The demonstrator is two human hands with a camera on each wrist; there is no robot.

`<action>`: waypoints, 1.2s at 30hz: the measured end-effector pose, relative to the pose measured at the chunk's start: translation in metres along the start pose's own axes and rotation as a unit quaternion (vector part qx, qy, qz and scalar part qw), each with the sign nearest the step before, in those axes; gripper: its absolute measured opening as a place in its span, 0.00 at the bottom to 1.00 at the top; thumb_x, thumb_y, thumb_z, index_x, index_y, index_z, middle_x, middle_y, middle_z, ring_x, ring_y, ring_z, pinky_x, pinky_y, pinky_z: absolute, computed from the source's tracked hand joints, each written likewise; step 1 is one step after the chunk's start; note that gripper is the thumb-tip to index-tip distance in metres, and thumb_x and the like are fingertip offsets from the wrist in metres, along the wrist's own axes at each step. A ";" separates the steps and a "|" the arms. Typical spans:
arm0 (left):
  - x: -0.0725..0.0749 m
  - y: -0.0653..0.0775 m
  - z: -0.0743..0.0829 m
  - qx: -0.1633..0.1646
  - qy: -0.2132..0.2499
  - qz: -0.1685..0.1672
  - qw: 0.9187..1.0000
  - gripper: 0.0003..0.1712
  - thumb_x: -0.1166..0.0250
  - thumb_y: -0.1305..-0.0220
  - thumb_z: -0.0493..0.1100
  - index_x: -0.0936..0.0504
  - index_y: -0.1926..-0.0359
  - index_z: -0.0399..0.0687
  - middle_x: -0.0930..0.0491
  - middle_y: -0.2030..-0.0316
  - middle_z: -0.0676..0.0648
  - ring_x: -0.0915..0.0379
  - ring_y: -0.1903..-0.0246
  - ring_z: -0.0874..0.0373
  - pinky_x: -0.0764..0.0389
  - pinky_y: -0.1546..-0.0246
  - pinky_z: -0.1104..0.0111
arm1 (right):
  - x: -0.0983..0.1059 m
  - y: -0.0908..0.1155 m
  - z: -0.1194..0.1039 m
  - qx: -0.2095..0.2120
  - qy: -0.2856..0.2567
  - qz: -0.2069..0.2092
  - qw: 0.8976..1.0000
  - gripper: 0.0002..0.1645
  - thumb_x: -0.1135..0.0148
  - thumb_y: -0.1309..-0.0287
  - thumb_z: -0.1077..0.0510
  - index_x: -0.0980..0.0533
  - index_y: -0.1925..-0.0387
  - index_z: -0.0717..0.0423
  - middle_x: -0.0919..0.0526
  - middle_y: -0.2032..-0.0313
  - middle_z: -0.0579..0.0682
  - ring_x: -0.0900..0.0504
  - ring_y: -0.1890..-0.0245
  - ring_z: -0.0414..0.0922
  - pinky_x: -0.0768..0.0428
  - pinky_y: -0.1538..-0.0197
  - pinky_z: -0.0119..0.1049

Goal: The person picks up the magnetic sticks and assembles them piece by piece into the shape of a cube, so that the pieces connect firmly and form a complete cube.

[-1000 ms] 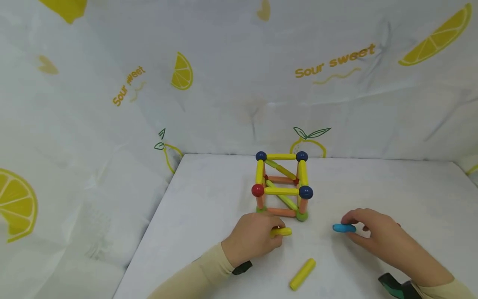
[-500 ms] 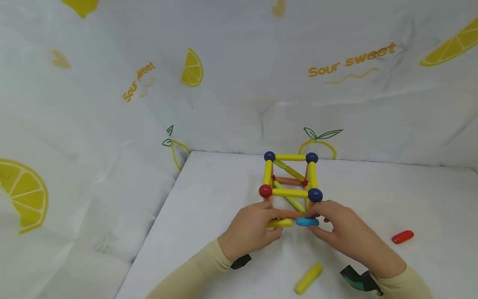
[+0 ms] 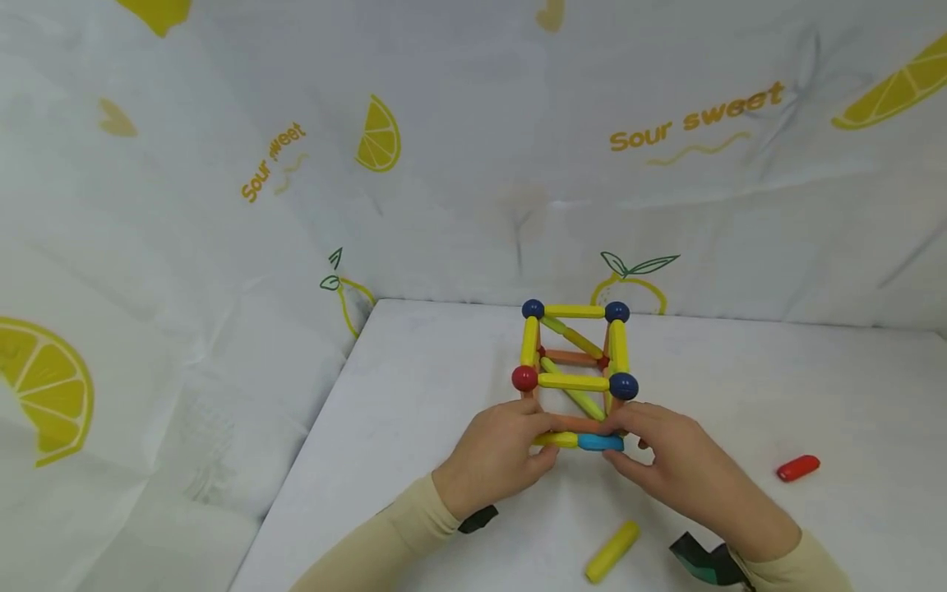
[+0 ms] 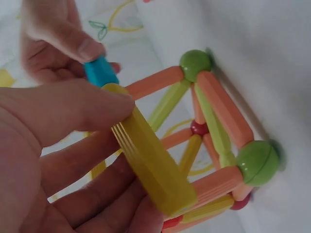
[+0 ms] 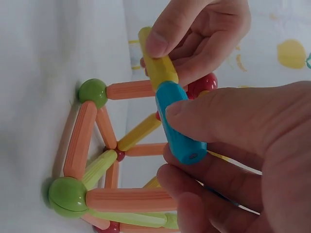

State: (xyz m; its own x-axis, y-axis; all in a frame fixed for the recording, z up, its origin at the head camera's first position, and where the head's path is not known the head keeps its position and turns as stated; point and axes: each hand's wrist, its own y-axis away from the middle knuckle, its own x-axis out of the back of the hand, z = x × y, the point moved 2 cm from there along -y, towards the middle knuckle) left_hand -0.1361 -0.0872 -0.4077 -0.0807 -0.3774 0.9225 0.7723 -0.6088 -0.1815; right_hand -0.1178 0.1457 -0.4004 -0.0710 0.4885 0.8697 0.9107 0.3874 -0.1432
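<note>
My left hand point(image 3: 496, 448) pinches a yellow magnetic rod point(image 4: 150, 155) between thumb and fingers. My right hand point(image 3: 673, 460) pinches a shorter-looking blue magnetic rod point(image 5: 177, 124). The two rods meet end to end in one line, as both wrist views show. Just behind them stands a box frame of magnetic rods and balls point(image 3: 573, 382). Its top edges are yellow rods, its uprights and lower edges orange ones. A red ball point(image 3: 524, 378) and blue balls point(image 3: 624, 386) sit at its top corners; green balls point(image 4: 257, 162) are at its lower front corners.
A loose yellow rod point(image 3: 612, 552) lies on the white table point(image 3: 436, 353) in front of my hands. Farther right lies a red rod point(image 3: 798, 468). Behind the table hangs a white cloth point(image 3: 473, 164) printed with lemons.
My right hand has come leftward with the blue rod, which now touches the end of the yellow rod. The red rod has come into sight. The camera view shifted slightly.
</note>
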 end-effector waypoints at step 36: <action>-0.049 -0.020 -0.002 0.013 -0.084 0.035 0.996 0.19 0.32 0.23 0.44 0.21 0.37 0.47 0.13 0.44 0.51 0.12 0.48 0.63 0.13 0.48 0.75 | 0.011 0.005 0.000 -0.065 0.044 0.086 0.993 0.20 0.16 0.43 0.55 0.10 0.49 0.47 0.07 0.60 0.46 0.20 0.69 0.39 0.24 0.71 0.28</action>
State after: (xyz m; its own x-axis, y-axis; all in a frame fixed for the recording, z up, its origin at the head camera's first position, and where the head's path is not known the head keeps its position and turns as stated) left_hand -0.1493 -0.0582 -0.4499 0.0797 -0.2952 0.9521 0.7886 -0.5655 -0.2414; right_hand -0.1141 0.1527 -0.3916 0.1218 0.4658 0.8764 0.9512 0.1973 -0.2371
